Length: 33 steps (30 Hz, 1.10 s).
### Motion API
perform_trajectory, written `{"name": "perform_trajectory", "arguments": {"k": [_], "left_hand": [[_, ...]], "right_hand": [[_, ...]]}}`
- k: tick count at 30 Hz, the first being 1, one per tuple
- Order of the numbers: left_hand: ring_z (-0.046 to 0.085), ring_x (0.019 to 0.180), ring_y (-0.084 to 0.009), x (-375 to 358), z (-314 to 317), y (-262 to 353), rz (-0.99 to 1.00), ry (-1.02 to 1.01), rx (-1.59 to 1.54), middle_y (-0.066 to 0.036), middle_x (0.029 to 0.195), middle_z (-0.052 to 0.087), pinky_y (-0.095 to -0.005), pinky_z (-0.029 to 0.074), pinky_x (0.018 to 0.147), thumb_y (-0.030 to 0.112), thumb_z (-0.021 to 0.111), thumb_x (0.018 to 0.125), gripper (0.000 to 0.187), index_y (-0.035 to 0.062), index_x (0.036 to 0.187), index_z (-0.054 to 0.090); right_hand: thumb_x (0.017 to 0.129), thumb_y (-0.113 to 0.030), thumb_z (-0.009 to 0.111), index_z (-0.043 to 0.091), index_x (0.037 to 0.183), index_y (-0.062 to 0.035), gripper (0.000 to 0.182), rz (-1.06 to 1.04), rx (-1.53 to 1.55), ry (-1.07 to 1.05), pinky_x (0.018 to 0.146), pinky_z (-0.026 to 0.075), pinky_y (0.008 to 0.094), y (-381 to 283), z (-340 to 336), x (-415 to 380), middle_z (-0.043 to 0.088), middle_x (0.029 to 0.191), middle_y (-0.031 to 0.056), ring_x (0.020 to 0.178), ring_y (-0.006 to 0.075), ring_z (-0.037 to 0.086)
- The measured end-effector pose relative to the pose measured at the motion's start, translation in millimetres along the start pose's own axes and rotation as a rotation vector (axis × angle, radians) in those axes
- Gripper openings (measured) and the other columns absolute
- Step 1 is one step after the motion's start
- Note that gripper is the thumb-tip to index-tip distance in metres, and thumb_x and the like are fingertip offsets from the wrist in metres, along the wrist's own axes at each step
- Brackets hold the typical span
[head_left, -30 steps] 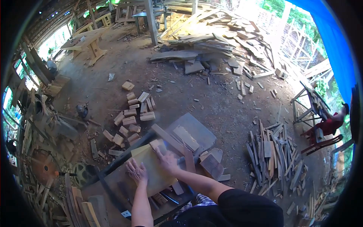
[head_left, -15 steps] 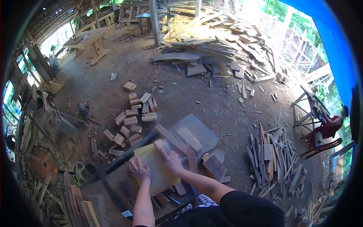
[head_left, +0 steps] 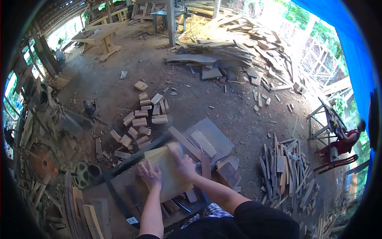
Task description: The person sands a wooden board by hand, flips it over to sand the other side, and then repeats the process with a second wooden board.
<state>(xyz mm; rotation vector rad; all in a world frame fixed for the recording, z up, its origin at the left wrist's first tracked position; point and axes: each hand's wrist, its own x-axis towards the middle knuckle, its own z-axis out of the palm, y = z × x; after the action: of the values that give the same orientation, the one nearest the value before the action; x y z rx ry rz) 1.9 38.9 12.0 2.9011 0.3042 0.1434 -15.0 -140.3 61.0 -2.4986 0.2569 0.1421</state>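
A flat yellowish board (head_left: 169,179) lies on the machine table (head_left: 117,185) in front of me. My left hand (head_left: 151,176) rests on the board's left part with its fingers spread, holding nothing. At the board's far right edge, my right hand (head_left: 184,163) grips a small pale wood block (head_left: 173,147). Motion blurs these fingers and the block, and part of the block is hidden under the hand. A long plank (head_left: 185,143) slants just beyond the right hand, beside a grey sheet (head_left: 219,139) that carries another flat board.
Cut wood blocks (head_left: 140,121) lie in a heap on the ground beyond the table. Thin offcuts (head_left: 284,171) are piled at the right, near a seated person (head_left: 346,141). A large plank pile (head_left: 223,51) and a wooden post (head_left: 171,24) stand at the back.
The view has shifted slightly, moving the scene a little to the right in the picture. My left hand's fingers have drawn closer together and lifted slightly; my right hand stays at the block.
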Motion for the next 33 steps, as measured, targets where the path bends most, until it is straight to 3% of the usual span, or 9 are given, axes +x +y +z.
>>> {"name": "perform_trajectory", "arguments": {"k": [6, 11, 19, 23, 24, 27, 29, 31, 33], "left_hand": [[0.024, 0.146, -0.0394, -1.4, 1.2, 1.4, -0.029, -0.024, -0.044, -0.017, 0.158, 0.027, -0.0606, 0.031, 0.109, 0.053, 0.05, 0.096, 0.062, 0.0276, 0.151, 0.039], [0.007, 0.15, -0.0436, -5.7, 15.5, 18.5, 0.039, -0.175, -0.075, -0.018, 0.163, 0.018, -0.0675, 0.007, 0.114, 0.053, 0.05, 0.094, 0.066, 0.0337, 0.154, 0.032], [0.001, 0.15, -0.0473, 1.1, -1.9, 32.4, -0.046, -0.214, -0.067, -0.018, 0.164, 0.014, -0.0678, 0.002, 0.114, 0.062, 0.044, 0.093, 0.07, 0.0383, 0.156, 0.026], [0.002, 0.15, -0.0463, 2.8, 3.9, 29.7, -0.03, -0.225, -0.026, -0.017, 0.164, 0.014, -0.0669, 0.001, 0.114, 0.064, 0.043, 0.092, 0.07, 0.0393, 0.155, 0.026], [0.007, 0.15, -0.0445, -0.2, 3.1, 29.0, -0.003, -0.158, -0.027, -0.017, 0.164, 0.016, -0.0649, 0.001, 0.116, 0.064, 0.04, 0.094, 0.066, 0.0366, 0.154, 0.032], [0.007, 0.15, -0.0443, 0.1, 2.4, 29.6, -0.012, -0.158, -0.021, -0.017, 0.164, 0.015, -0.0644, 0.001, 0.116, 0.064, 0.041, 0.094, 0.067, 0.0366, 0.154, 0.033], [0.006, 0.15, -0.0445, 1.6, -5.4, 32.5, -0.024, -0.177, -0.034, -0.017, 0.164, 0.015, -0.0635, 0.0, 0.116, 0.063, 0.042, 0.093, 0.066, 0.0365, 0.154, 0.033], [0.007, 0.15, -0.045, 1.4, -14.5, 37.4, -0.053, -0.215, -0.072, -0.018, 0.163, 0.017, -0.0629, 0.001, 0.117, 0.06, 0.043, 0.094, 0.064, 0.036, 0.153, 0.034], [0.008, 0.149, -0.0454, 1.9, -8.4, 35.4, -0.056, -0.202, -0.073, -0.018, 0.163, 0.017, -0.0631, 0.001, 0.117, 0.056, 0.044, 0.095, 0.062, 0.0355, 0.153, 0.035]], "right_hand": [[0.096, -0.033, 0.05, 0.026, 0.154, -0.0275, 0.063, 0.004, -0.047, -0.03, 0.085, 0.05, 0.0579, -5.1, -3.7, -1.5, 0.048, 0.116, 0.0273, 0.108, 0.0476, 0.054], [0.094, -0.03, 0.053, 0.028, 0.153, -0.0286, 0.065, -0.018, -0.076, -0.004, 0.083, 0.051, 0.0567, -4.9, -2.2, -3.6, 0.048, 0.115, 0.0275, 0.105, 0.047, 0.055], [0.093, -0.028, 0.057, 0.034, 0.15, -0.0356, 0.062, -0.149, -0.3, -0.121, 0.073, 0.048, 0.0572, 5.7, -29.1, -99.2, 0.051, 0.105, 0.0264, 0.093, 0.0467, 0.056], [0.091, -0.033, 0.058, 0.029, 0.151, -0.0355, 0.067, -0.066, -0.19, -0.09, 0.098, 0.039, 0.0585, -15.5, -15.4, 3.0, 0.045, 0.129, 0.0318, 0.121, 0.0529, 0.045], [0.092, -0.026, 0.052, 0.032, 0.151, -0.0335, 0.063, -0.129, -0.232, 0.045, 0.09, 0.042, 0.0573, -17.7, -6.1, 29.5, 0.048, 0.127, 0.0261, 0.112, 0.0449, 0.05], [0.095, -0.025, 0.048, 0.038, 0.148, -0.0303, 0.055, -0.184, -0.191, 0.097, 0.089, 0.041, 0.0551, -15.5, -8.1, 62.1, 0.051, 0.121, 0.0261, 0.11, 0.0449, 0.051], [0.094, -0.028, 0.051, 0.038, 0.149, -0.0304, 0.057, -0.292, -0.25, 0.135, 0.088, 0.04, 0.0559, 8.8, -6.3, 24.7, 0.053, 0.12, 0.0269, 0.11, 0.0444, 0.051], [0.086, -0.033, 0.061, 0.037, 0.149, -0.0333, 0.068, -0.239, -0.379, 0.028, 0.082, 0.042, 0.0529, 22.4, -12.4, -41.1, 0.053, 0.116, 0.0248, 0.103, 0.0433, 0.051], [0.086, -0.031, 0.06, 0.038, 0.149, -0.0336, 0.067, -0.185, -0.393, -0.067, 0.081, 0.042, 0.0526, 18.5, -26.4, -72.6, 0.052, 0.116, 0.0246, 0.101, 0.0429, 0.051]]}}
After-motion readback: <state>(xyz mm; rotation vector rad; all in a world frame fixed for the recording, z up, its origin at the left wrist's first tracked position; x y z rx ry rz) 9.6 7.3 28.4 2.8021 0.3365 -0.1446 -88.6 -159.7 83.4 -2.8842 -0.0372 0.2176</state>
